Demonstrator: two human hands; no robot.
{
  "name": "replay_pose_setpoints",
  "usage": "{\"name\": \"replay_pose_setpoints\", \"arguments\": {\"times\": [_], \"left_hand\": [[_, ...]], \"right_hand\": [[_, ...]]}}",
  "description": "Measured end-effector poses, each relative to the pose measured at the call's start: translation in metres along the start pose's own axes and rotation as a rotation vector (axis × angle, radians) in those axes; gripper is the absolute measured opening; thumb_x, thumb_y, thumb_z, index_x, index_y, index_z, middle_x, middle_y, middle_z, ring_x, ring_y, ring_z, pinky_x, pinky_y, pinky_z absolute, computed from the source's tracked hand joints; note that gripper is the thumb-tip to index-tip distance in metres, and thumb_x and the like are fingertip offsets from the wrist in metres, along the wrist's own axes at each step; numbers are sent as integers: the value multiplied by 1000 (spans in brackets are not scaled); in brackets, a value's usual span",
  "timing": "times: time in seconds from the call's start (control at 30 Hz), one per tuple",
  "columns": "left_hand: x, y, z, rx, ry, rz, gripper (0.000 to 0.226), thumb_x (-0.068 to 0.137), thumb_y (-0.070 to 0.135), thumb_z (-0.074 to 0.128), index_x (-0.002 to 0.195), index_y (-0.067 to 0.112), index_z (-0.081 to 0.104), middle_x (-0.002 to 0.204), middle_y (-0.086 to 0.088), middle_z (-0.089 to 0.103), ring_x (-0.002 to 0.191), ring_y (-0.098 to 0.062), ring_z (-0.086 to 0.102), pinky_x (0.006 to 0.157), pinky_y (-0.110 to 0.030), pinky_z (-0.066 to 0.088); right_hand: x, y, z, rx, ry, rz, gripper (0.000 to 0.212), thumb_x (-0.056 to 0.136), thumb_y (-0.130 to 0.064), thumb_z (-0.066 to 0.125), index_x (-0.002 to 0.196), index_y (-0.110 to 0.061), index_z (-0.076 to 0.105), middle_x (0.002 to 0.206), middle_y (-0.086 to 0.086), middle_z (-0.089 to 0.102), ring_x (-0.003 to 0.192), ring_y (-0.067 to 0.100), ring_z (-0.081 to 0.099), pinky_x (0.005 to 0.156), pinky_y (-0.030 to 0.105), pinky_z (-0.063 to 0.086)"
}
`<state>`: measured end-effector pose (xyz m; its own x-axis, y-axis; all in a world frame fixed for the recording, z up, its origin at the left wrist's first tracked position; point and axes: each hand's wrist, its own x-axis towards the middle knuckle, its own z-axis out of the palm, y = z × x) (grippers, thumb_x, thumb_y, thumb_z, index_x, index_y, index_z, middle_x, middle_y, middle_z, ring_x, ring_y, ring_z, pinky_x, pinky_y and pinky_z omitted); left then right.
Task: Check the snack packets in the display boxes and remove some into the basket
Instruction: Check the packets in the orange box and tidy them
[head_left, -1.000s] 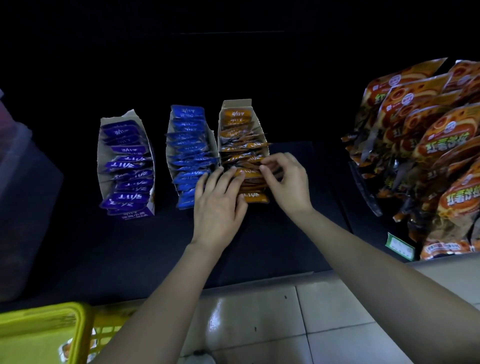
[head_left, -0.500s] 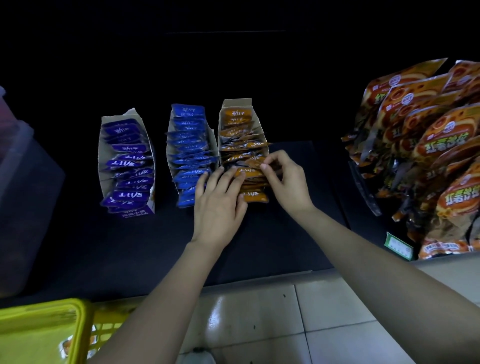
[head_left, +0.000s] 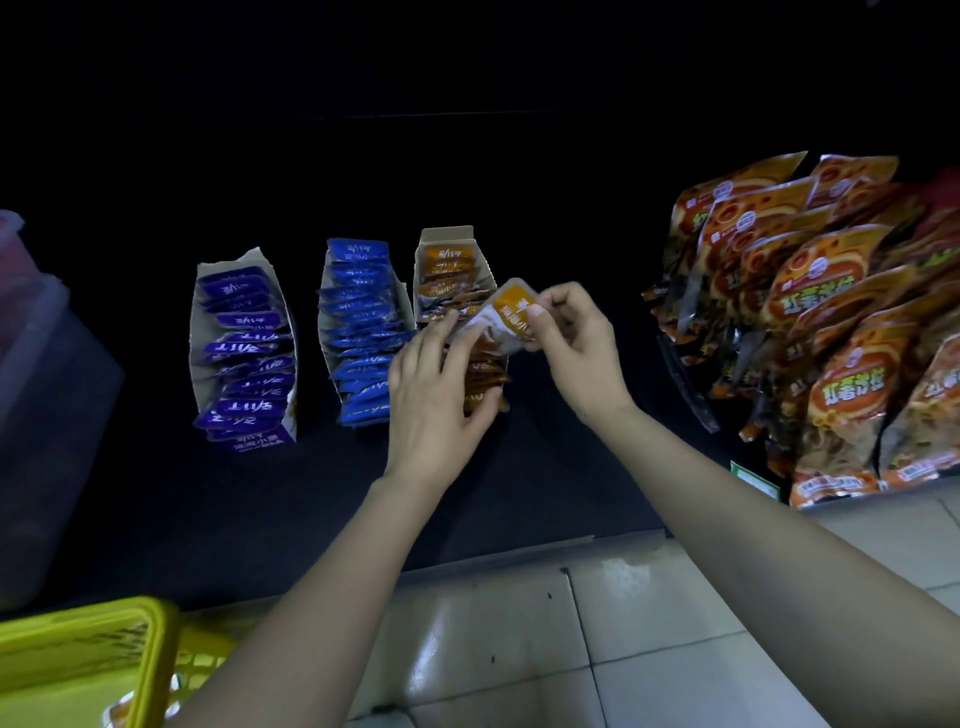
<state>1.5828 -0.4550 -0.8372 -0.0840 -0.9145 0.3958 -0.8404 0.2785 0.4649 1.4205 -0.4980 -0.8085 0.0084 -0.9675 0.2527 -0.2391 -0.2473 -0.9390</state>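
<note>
Head view: one orange packet is out of its row, held tilted just above the middle of the orange display box.

- Right hand: pinches the packet's right edge between thumb and forefinger, the other fingers curled in behind. The wrist is bent and the forearm comes in from lower right across the shelf edge.
- Left hand: palm down, fingers fairly straight and spread, laid flat over the front half of the orange box. The fingertips reach the packet's lower left corner (touching or just short, can't tell). The thumb sits beside the box's front end. It grips nothing, and the forearm comes in from bottom centre.
- Orange box: packets stand in a row front to back, and the front ones are hidden under the left hand.
- Blue display box: just left of the orange one, nearly touching it and full.
- Purple display box: further left, set apart, also full.
- All three boxes sit on a dark shelf.
- Yellow basket: bottom-left corner, on the tiled floor, well apart from the boxes. A bit of packaging shows through its mesh.
- Right side: large orange snack bags in overlapping rows, with a green price tag at the shelf edge below them.
- Far left: a translucent bin, contents unclear.
</note>
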Motion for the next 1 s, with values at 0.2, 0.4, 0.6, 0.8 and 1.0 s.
{"name": "replay_pose_setpoints", "arguments": {"times": [0.2,0.4,0.6,0.8,1.0], "left_hand": [[10,20,-9,-105,134,-12,61,74,24,78,128,21,49,139,-5,46,126,-23,44,101,-44,40],[5,21,-14,-342,142,-25,33,93,14,59,126,16,63,123,1,63,106,-15,60,87,-27,47],[9,23,-22,-717,100,-346,15,99,16,56,104,16,70,86,3,71,77,-9,67,66,-25,52],[14,18,-18,-972,94,-629,15,96,14,61,99,1,68,83,-2,71,65,-1,65,58,-15,48],[11,17,-20,-1014,81,-592,15,96,9,59,106,4,70,88,-1,73,71,-2,68,63,-14,50]], "right_hand": [[3,-27,-5,313,12,180,9,101,-13,51,93,-9,53,83,10,64,68,15,63,53,26,52],[-1,-25,-6,406,-84,165,31,99,-36,38,99,-12,57,102,0,66,98,15,64,86,31,54],[-3,-20,-6,320,-44,107,15,93,1,60,104,-9,58,99,4,66,90,15,66,76,30,55],[-6,-26,-4,327,40,98,20,87,8,65,98,-7,57,89,7,65,75,12,66,62,25,56],[-6,-21,-4,287,31,127,16,89,4,65,99,-6,58,91,9,65,79,15,66,64,26,56]]}}
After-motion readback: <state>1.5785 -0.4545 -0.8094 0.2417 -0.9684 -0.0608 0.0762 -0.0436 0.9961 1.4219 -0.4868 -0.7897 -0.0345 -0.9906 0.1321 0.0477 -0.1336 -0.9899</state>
